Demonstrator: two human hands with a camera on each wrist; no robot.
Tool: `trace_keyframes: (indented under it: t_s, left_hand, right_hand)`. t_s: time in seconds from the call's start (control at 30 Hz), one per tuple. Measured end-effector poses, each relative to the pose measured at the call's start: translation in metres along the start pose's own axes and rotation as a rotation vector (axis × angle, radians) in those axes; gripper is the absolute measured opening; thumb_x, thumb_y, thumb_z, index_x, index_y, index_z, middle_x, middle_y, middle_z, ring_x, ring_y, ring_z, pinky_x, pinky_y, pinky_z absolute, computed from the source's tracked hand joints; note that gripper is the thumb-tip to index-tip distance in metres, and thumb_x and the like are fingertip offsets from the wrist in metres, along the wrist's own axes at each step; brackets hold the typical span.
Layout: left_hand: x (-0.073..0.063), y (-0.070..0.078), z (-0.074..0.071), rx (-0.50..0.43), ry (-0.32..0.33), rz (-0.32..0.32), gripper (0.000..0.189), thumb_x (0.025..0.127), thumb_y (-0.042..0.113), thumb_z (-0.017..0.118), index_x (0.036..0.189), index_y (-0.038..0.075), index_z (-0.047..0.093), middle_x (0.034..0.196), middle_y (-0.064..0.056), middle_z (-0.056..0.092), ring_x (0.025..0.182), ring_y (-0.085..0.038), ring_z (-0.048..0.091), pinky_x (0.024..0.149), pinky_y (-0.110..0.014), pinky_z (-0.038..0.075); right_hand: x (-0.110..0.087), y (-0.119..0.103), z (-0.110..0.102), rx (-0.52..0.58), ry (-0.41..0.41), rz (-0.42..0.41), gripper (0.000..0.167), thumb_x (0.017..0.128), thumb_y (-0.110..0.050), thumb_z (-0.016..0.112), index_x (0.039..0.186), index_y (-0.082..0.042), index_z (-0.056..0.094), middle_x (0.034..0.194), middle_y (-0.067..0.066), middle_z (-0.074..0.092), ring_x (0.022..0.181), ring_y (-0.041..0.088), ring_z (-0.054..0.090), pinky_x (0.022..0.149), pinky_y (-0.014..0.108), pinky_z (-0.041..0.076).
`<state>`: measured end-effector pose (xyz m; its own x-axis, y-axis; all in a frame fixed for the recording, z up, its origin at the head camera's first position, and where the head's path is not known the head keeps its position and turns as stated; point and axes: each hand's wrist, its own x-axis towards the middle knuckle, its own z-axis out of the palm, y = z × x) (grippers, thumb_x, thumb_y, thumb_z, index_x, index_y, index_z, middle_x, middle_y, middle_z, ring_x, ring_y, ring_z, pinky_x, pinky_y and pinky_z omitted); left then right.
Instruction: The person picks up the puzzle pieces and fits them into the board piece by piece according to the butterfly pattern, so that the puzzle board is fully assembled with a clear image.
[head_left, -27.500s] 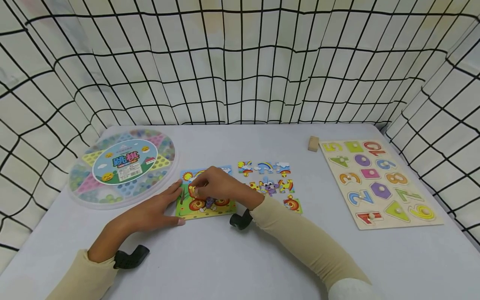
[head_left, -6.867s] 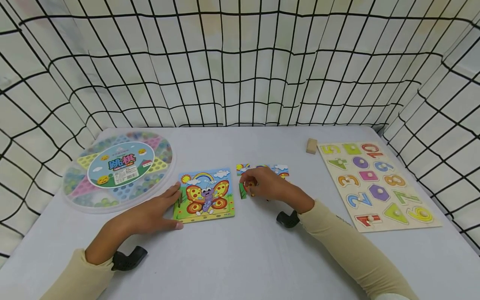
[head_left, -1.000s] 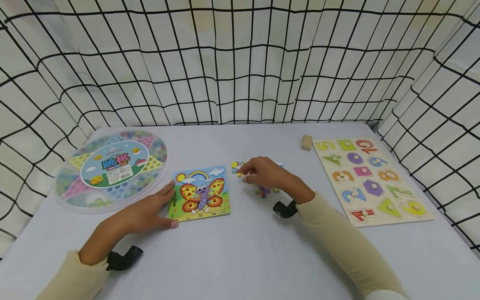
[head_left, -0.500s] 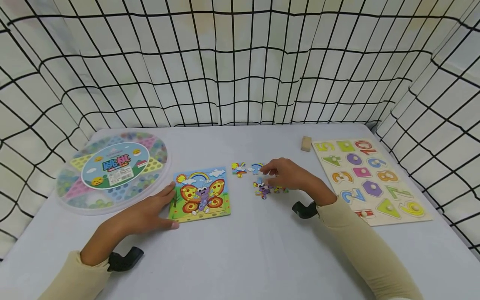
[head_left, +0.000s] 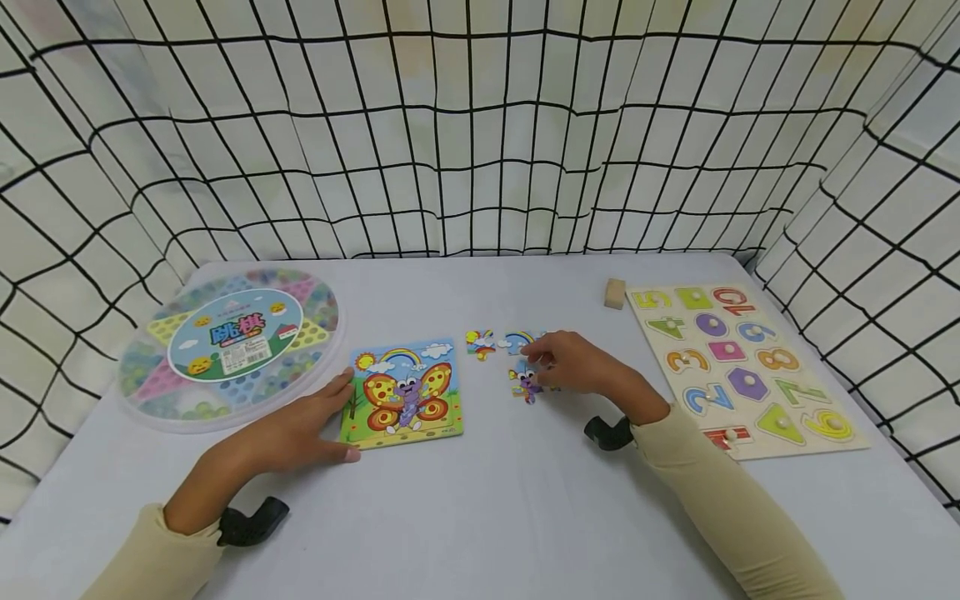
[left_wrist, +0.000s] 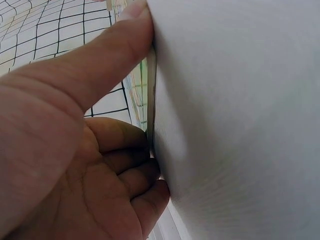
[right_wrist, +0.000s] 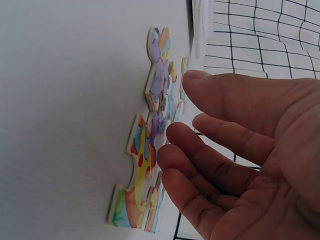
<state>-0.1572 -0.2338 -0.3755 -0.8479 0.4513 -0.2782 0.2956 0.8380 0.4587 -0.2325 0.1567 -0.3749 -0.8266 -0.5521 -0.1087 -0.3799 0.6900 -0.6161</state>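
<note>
White tabletop (head_left: 465,517): puzzle pieces (head_left: 526,383) lie left of and beneath the right hand (head_left: 579,365), slack-fingered, empty; unclenched left hand (head_left: 294,435) touches board (head_left: 407,398).

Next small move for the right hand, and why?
Probably pinch the purple-faced puzzle piece. The right hand is right by it, and the right wrist view shows nothing in its grip. The left hand rests at the left edge of the butterfly board, so that board looks steadied.
</note>
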Motion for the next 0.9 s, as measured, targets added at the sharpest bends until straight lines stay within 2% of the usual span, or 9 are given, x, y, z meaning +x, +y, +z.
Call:
trace_keyframes:
  t_s: [0.17, 0.37, 0.7, 0.9]
  left_hand:
    - [0.0, 0.001, 0.0, -0.006, 0.007, 0.015, 0.103, 0.08, 0.05, 0.075, 0.149, -0.008, 0.027, 0.159, -0.022, 0.009, 0.144, -0.043, 0.011, 0.11, -0.058, 0.023]
    - [-0.001, 0.003, 0.003, -0.023, -0.003, 0.01, 0.102, 0.08, 0.05, 0.075, 0.149, -0.008, 0.027, 0.16, -0.021, 0.01, 0.144, -0.043, 0.01, 0.11, -0.058, 0.022]
    - [-0.003, 0.0, 0.001, -0.01, -0.001, 0.013, 0.102, 0.082, 0.051, 0.074, 0.15, -0.008, 0.025, 0.16, -0.021, 0.008, 0.144, -0.043, 0.012, 0.109, -0.058, 0.023]
    - [-0.004, 0.001, -0.002, -0.02, 0.0, 0.015, 0.102, 0.082, 0.051, 0.074, 0.149, -0.009, 0.025, 0.16, -0.021, 0.008, 0.144, -0.043, 0.011, 0.11, -0.059, 0.023]
  right_hand:
    - [0.0, 0.0, 0.003, 0.015, 0.029, 0.015, 0.041, 0.087, -0.004, 0.07, 0.127, 0.002, 0.062, 0.112, 0.006, 0.063, 0.101, 0.021, 0.057, 0.079, 0.031, 0.05]
    - [0.002, -0.001, 0.009, 0.027, 0.026, 0.067, 0.041, 0.087, -0.009, 0.073, 0.126, -0.002, 0.064, 0.106, 0.003, 0.063, 0.095, 0.018, 0.055, 0.074, 0.029, 0.049]
    - [0.011, -0.009, 0.012, -0.099, 0.013, 0.038, 0.043, 0.083, -0.007, 0.077, 0.124, 0.002, 0.065, 0.103, 0.005, 0.061, 0.095, 0.019, 0.057, 0.082, 0.032, 0.05]
    - [0.017, -0.009, 0.009, -0.117, -0.032, 0.077, 0.04, 0.084, -0.01, 0.077, 0.12, 0.002, 0.066, 0.106, 0.005, 0.061, 0.095, 0.018, 0.056, 0.083, 0.033, 0.049]
